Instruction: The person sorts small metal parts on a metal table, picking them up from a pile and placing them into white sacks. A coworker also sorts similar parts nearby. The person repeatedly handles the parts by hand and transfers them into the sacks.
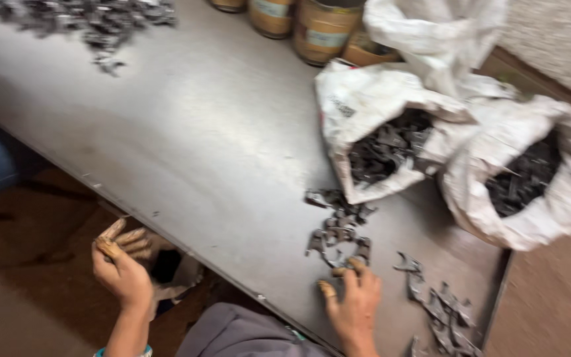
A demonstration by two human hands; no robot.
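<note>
The small dark grey stamped metal parts (pixel 338 231) lie in a loose cluster on the grey sheet-metal counter (pixel 206 145), running from the mouth of the nearer sack down to your right hand (pixel 355 304). Your right hand rests flat on the counter with its fingers spread and slack, and its fingertips touch the nearest pieces at the lower end of that cluster; it is gripping nothing. Just to the right of this hand a second scatter of the same dark metal parts (pixel 441 307) trails along the counter toward its near right corner. Your left hand (pixel 123 268) is off the counter, below its near edge, with the fingers loosely curled and held together; the blur hides whether it holds anything, so you cannot tell. Beyond the cluster, a white woven plastic sack (pixel 365 109) lies on its side with its open mouth facing you and more dark parts showing inside. Beside it to the right, a second white woven sack (pixel 550 198) sags over the counter's right edge, also filled with dark pieces. Behind the sacks stand round brown tins with pale labels (pixel 322 30). At the far left end of the counter lies another heap of dark metal pieces (pixel 94 20), well apart from both hands.
</note>
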